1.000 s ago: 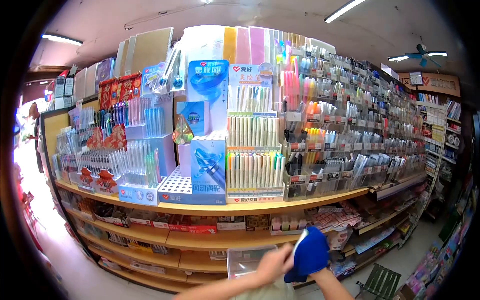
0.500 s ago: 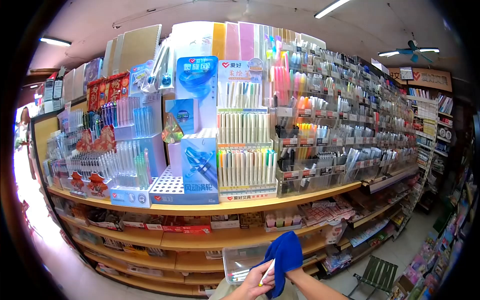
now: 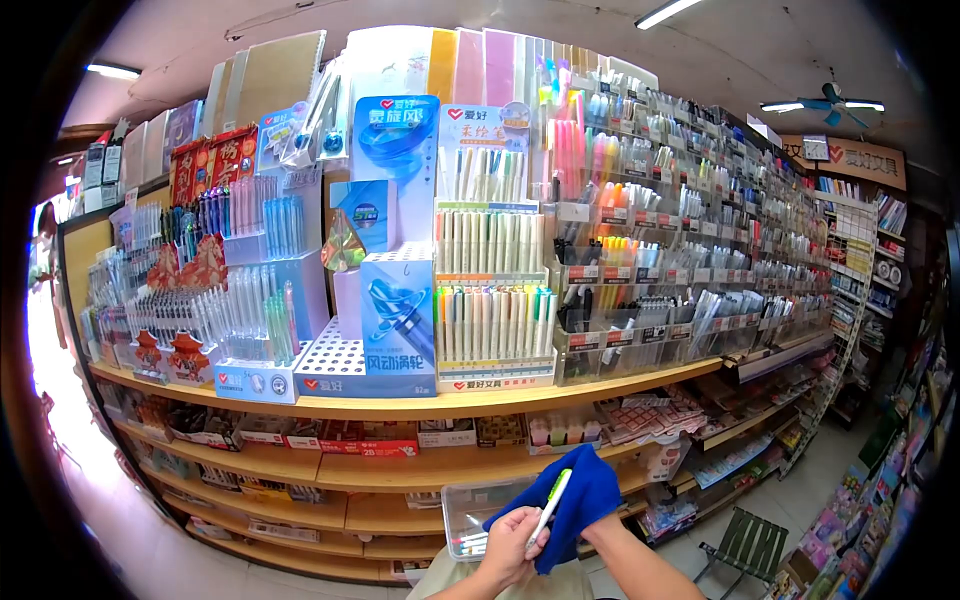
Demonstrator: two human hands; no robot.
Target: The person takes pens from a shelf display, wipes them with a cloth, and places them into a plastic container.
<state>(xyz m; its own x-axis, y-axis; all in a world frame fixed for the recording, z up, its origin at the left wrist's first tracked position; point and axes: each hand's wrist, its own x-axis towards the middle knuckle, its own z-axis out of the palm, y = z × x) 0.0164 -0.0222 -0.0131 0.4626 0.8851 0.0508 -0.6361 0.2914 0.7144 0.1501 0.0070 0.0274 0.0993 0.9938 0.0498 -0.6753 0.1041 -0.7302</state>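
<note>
My left hand (image 3: 515,541) is closed round the lower part of a white pen (image 3: 548,510) with a green section and clip near its top. The pen stands tilted against a blue cloth (image 3: 592,492). My right hand (image 3: 601,531) is wrapped in this cloth, which covers its fingers and spreads behind the pen. Left of the cloth, a clear plastic box (image 3: 462,497) rests at my lap, partly hidden by cloth and hand. Several white pens (image 3: 472,543) with coloured ends lie in it.
In front stands a wooden shelf unit (image 3: 400,404) with pen displays (image 3: 495,330) and clear racks of pens (image 3: 640,290). Boxed goods fill parts of the lower shelves. At the lower right is a folding stool (image 3: 748,545), with packed shelves (image 3: 870,540) beyond it.
The pen has turned in my left hand: its green part now points up instead of the yellow-green end pointing down. The cloth has spread wider behind it, and the view has shifted slightly.
</note>
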